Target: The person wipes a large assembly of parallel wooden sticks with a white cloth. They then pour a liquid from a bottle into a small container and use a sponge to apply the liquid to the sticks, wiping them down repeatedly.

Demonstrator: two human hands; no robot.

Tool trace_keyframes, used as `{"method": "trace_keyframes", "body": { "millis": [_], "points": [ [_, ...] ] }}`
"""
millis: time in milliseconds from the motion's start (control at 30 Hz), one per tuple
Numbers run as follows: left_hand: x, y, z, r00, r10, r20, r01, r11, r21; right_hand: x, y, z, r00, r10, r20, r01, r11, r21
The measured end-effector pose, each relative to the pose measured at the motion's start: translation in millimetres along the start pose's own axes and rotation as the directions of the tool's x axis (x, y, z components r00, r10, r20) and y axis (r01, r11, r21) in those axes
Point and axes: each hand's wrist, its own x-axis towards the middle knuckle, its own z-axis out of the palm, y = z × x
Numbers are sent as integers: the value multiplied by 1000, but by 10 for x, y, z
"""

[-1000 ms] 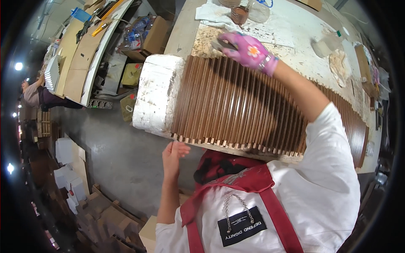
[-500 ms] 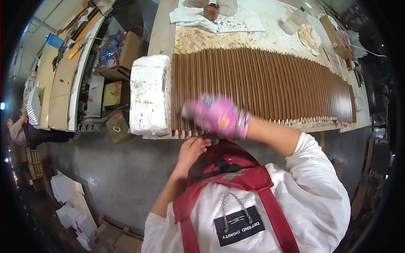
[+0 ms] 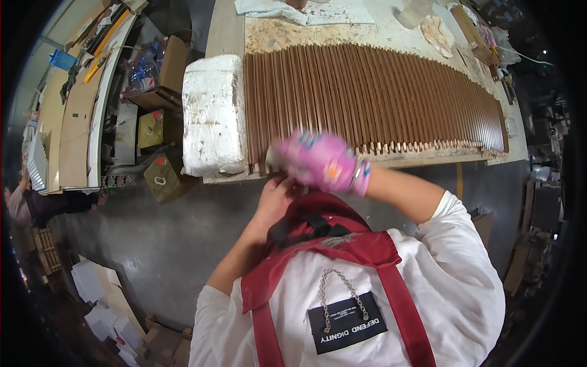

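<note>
A long row of narrow brown wooden strips (image 3: 342, 92) lies side by side on the worktable, their pale ends toward me. My right hand (image 3: 318, 160), in a pink flowered glove, is closed over the near ends at the row's left part. At its fingertips is a small greyish thing (image 3: 271, 158), too blurred to name. My bare left hand (image 3: 275, 199) is just below the table's near edge, close beside the glove. Its fingers are curled together, and their tips are partly hidden, so what they hold cannot be made out.
A white plastic-wrapped block (image 3: 213, 116) stands against the row's left end. Beyond the strips lie a white cloth (image 3: 306, 13) and a cloudy plastic container (image 3: 416, 12). Yellowish cans (image 3: 164, 176) stand on the floor at left, near a box of bottles (image 3: 165, 73). Another person (image 3: 52, 205) is far left.
The table and strips sit higher in the view now. My right hand stays over the strips' near ends, blurred in both frames. My left hand remains curled beside it, slightly higher in the picture.
</note>
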Motion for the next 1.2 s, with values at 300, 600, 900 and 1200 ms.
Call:
{"method": "trace_keyframes", "body": {
  "millis": [300,600,900,1200],
  "points": [
    [-28,2,17,1000,-5,-15,6,1000,27,-95,-74,151,985,169,-37,-171,984,-56],
    [-4,129,97,998,-58,-38,63,988,141,435,1668,-539,775,580,-251,-626,759,-180],
    [-7,89,39,998,-51,-32,53,995,86,509,651,-446,882,414,227,-467,698,543],
    [-2,89,9,996,-70,-61,76,993,93,737,830,21,968,229,-100,-248,937,-247]
  ]
}}
